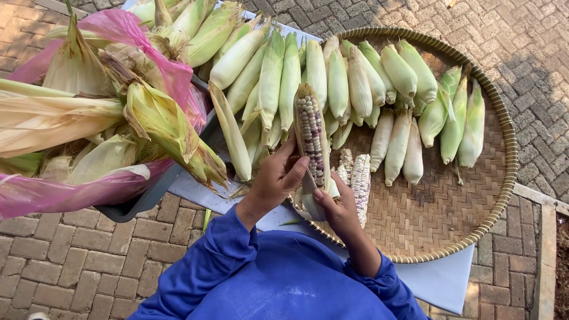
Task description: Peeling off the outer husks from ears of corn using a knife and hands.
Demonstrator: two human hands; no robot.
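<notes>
I hold one ear of corn [310,133] upright over the near rim of a round woven tray [450,207]. Its husk is partly peeled back, showing white and purple kernels. My left hand [274,181] grips the ear's left side, thumb across the kernels. My right hand [336,208] clasps the base and the loose husk. Both arms wear blue sleeves. Two fully husked speckled ears [354,175] lie on the tray just right of my hands.
Several pale green husked ears [355,80] lie in rows across the tray's far half. A dark bin [148,195] lined with pink plastic, at left, holds discarded husks [53,118]. A white sheet [438,278] lies under the tray on brick paving.
</notes>
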